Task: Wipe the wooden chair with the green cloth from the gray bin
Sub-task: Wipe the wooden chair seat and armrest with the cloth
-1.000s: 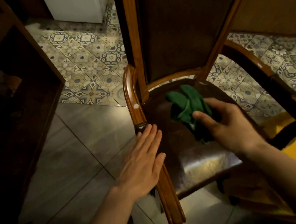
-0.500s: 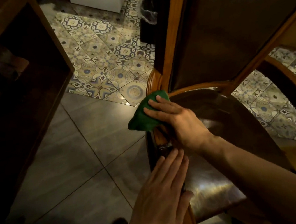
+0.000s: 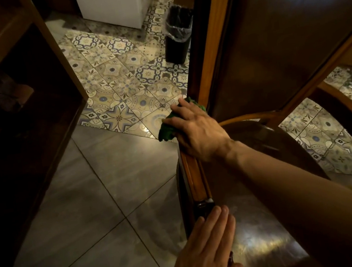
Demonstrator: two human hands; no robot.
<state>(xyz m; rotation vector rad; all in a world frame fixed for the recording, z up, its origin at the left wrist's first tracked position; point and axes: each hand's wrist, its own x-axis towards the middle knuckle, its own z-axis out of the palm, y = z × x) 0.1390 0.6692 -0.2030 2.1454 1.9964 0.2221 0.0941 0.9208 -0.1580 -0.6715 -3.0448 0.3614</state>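
Right hand (image 3: pixel 195 130) presses bunched green cloth (image 3: pixel 167 131); chair (image 3: pixel 195 175) glossy

Floor (image 3: pixel 101 188): plain grey tiles near, patterned tiles farther back. Standing on it: the wooden chair (image 3: pixel 269 31) at right, a dark bin (image 3: pixel 177 41) with a clear liner beside the chair's back post, a white cabinet (image 3: pixel 115 4) behind, dark wooden shelving (image 3: pixel 22 108) at left.
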